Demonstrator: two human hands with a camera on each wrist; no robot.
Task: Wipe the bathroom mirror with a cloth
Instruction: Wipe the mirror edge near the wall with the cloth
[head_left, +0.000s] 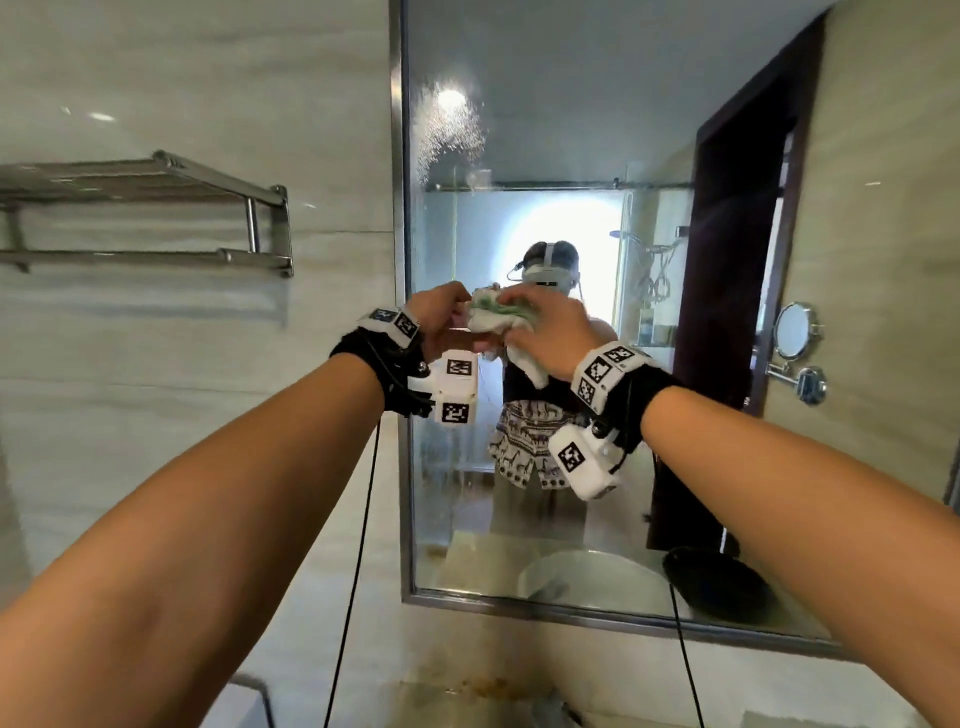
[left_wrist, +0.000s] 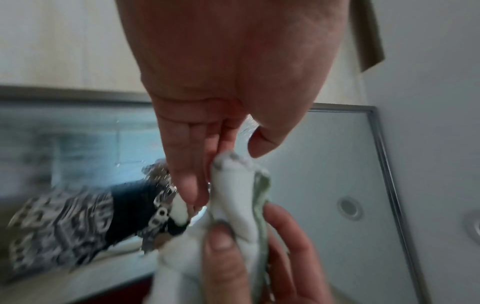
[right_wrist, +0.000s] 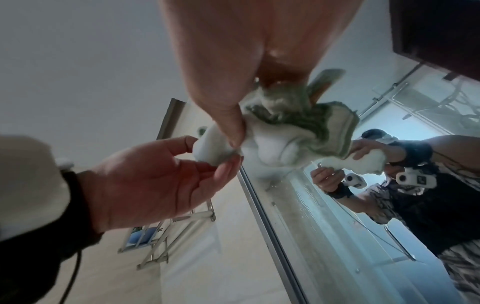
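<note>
The framed bathroom mirror (head_left: 597, 130) hangs straight ahead, with a patch of fine droplets (head_left: 452, 130) near its upper left corner. Both hands are raised in front of the glass at head height. My right hand (head_left: 524, 312) grips a bunched white and green cloth (head_left: 498, 319), thumb pressed into it in the right wrist view (right_wrist: 233, 123). My left hand (head_left: 457, 312) pinches the cloth's white end (right_wrist: 213, 150) between fingers and thumb. The left wrist view shows the cloth (left_wrist: 233, 185) standing between the left fingers (left_wrist: 187, 168) and the right hand's fingers below. The cloth is close to the glass; contact cannot be told.
A steel towel rack (head_left: 156, 208) is mounted on the tiled wall to the left of the mirror. A round swivel mirror (head_left: 795, 332) sticks out from the right wall. The glass reflects a white basin (head_left: 587, 577) and a black dish (head_left: 717, 582). Wrist cables hang down.
</note>
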